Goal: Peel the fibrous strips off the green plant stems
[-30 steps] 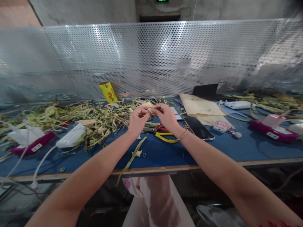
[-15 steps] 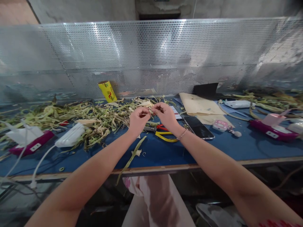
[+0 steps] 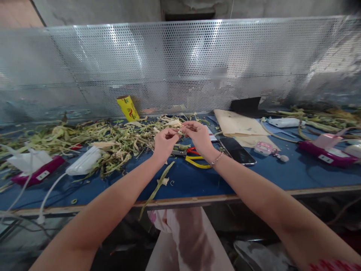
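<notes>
My left hand (image 3: 166, 142) and my right hand (image 3: 197, 137) meet over the middle of the blue table (image 3: 194, 184), fingertips almost touching. Both are closed in a pinch on a small pale green plant piece (image 3: 181, 132), mostly hidden by the fingers. Beneath my right hand lie scissors with red and yellow handles (image 3: 197, 164), partly covered by the wrist. A heap of dried, curled plant strips (image 3: 124, 141) spreads behind and left of my hands. One long green strip (image 3: 156, 188) hangs over the table's front edge, beside pale scraps.
A yellow carton (image 3: 128, 108) leans by the perforated metal screen (image 3: 180, 67). On the right are a phone (image 3: 237, 150), brown paper (image 3: 239, 122), a pink earphone case (image 3: 263, 148) and a purple power strip (image 3: 327, 154). A white adapter (image 3: 84, 162) and another purple strip (image 3: 39, 171) sit left.
My hands stay together in nearly the same spot, with slight finger movement around the small piece. The view has tilted slightly; the things on the table look unmoved.
</notes>
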The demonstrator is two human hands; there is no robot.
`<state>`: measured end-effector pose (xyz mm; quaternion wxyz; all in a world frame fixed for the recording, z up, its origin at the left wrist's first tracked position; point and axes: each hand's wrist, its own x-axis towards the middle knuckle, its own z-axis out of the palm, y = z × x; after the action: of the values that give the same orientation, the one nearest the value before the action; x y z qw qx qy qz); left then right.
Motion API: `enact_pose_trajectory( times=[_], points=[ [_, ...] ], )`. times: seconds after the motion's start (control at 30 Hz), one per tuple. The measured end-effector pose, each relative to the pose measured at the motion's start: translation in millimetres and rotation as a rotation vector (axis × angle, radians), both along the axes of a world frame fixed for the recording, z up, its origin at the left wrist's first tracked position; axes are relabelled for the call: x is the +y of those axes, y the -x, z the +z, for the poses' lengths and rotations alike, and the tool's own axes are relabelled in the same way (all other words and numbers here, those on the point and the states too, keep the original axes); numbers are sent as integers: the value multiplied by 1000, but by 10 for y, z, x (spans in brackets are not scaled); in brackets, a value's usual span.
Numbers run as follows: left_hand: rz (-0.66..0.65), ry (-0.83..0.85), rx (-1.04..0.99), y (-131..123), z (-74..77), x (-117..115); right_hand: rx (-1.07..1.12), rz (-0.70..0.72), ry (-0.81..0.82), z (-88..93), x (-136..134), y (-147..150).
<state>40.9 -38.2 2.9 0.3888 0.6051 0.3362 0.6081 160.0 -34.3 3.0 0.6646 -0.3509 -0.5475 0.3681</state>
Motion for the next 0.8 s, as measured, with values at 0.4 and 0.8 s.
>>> enact_pose_trajectory(
  times=[0.4,0.8],
  points=[
    [14,13,-39,-26,-95,72,-60,-17,8,-54,32,23],
    [58,-56,59,-12,-63,32,-110,-37,-13,-32,-12,35]
  ],
)
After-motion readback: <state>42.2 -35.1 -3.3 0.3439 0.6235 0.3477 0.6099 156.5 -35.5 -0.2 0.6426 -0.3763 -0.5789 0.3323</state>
